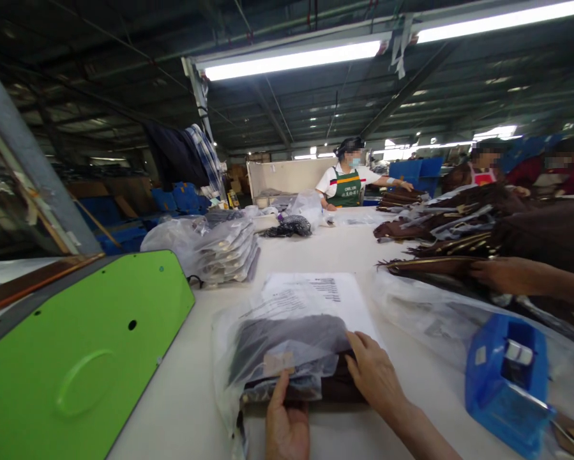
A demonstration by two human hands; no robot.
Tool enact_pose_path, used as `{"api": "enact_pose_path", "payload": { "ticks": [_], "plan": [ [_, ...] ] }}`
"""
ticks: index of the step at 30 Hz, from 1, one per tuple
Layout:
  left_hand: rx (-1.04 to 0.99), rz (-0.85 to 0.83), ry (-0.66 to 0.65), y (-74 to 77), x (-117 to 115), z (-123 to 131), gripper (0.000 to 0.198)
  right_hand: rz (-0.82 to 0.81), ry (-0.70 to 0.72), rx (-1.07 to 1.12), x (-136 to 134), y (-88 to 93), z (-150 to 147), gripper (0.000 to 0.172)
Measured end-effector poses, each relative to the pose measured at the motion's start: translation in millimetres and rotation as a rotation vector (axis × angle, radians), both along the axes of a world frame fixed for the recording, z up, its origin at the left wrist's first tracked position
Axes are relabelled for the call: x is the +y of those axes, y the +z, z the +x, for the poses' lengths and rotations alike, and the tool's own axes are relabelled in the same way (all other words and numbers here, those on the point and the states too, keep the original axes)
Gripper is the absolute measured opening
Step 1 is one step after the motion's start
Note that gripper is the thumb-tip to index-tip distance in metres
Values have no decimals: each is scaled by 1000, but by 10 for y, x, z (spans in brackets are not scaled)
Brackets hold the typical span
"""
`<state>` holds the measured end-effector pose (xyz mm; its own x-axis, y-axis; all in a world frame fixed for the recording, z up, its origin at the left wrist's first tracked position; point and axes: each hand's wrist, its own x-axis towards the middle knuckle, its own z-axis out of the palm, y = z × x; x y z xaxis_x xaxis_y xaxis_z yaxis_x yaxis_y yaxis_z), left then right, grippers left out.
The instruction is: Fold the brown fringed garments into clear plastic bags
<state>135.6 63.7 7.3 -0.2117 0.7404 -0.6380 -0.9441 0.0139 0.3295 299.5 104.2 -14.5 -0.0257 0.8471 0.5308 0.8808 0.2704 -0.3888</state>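
Observation:
A folded dark brown garment (347, 386) lies partly inside a clear plastic bag (226, 345) in front of me, with a tan tag (278, 363) showing through the film. At the near edge, my left hand (287, 425) is closed on the bagged garment, thumb on top and the other fingers partly hidden beneath. My right hand (375, 374) grips the bag's right side, where brown cloth is uncovered. Under the bag's far part, a white printed sheet (351, 303) rests on the table.
A green machine panel (90, 358) stands at left, and a blue tape dispenser (502, 377) at right. Stacked bagged goods (229, 249) sit beyond the panel. Brown garments (530, 236) are heaped at right, where another person's hand (500, 275) reaches in. Co-workers are across the white table (310, 255).

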Motion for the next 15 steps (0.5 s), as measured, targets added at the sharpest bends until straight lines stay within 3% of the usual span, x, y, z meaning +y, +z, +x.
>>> {"api": "enact_pose_path", "payload": {
  "ticks": [7,15],
  "plan": [
    [-58,-20,-31,57,38,-125,22,-102,-17,189,258,-86,8,36],
    [1,60,-68,-6,78,-148,23,-223,175,396,-40,73,88,52]
  ]
}}
